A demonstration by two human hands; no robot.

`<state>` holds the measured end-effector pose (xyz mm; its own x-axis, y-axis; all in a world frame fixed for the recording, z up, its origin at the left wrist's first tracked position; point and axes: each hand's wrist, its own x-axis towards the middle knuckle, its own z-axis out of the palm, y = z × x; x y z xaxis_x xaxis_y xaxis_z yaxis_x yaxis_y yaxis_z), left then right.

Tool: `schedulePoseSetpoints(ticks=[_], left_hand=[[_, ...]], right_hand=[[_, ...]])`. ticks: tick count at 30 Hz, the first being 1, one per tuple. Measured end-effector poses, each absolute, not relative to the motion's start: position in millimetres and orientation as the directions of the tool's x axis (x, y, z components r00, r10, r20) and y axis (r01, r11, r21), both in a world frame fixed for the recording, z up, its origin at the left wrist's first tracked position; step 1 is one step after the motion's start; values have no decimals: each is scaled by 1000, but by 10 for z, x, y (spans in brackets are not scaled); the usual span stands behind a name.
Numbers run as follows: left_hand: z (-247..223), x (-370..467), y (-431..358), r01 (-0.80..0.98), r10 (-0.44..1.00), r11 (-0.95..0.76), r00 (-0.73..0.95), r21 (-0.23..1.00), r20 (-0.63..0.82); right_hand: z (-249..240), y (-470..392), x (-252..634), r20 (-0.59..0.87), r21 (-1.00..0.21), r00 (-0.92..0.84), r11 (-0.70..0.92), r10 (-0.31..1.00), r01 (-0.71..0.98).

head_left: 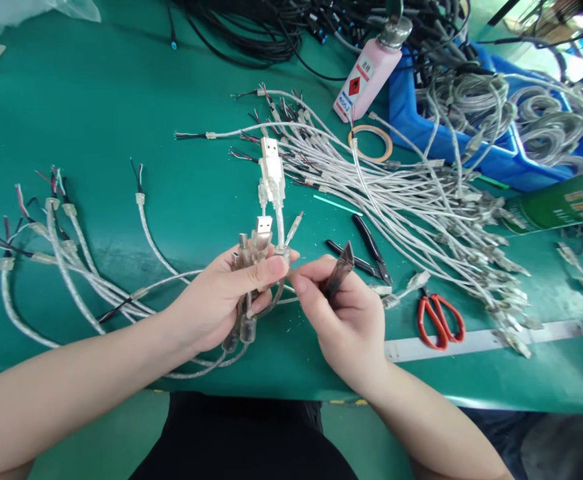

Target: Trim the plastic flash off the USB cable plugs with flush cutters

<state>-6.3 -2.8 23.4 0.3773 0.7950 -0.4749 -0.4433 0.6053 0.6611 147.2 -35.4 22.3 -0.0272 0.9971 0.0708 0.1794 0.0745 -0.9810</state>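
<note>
My left hand (244, 283) is closed around a bunch of clear-jacketed USB cables. Their metal USB plugs (270, 157) point up and away above the thumb, and ferrite lumps (248, 328) hang below the palm. Close beside it, my right hand (348, 313) is curled around a dark, flat tool with a slanted, pointed tip (340, 270), which sticks up between the fingers. The thumb and forefinger of that hand pinch together right by the held cables; whatever lies between them is too small to make out. Stripped wire ends (54, 187) of cables spread leftward on the table.
A large pile of similar cables (371, 180) lies at right, beyond black-handled cutters (371, 250). Red-handled scissors (441, 320) rest on a steel ruler (551, 330). Behind stand a pink bottle (368, 77), a tape roll (386, 143), a blue bin (406, 110) and a green can (561, 200).
</note>
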Motion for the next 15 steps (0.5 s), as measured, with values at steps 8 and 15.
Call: schedulePoseSetpoints(ticks=[8, 15], left_hand=[[240, -89, -1, -472, 789, 612, 419, 634, -450], [228, -98, -3, -494, 778, 628, 423, 601, -465]], right_hand=[[199, -237, 1580, 13, -926, -1, 12, 1000, -379], [307, -208, 1678, -98, -870, -36, -103, 995, -482]])
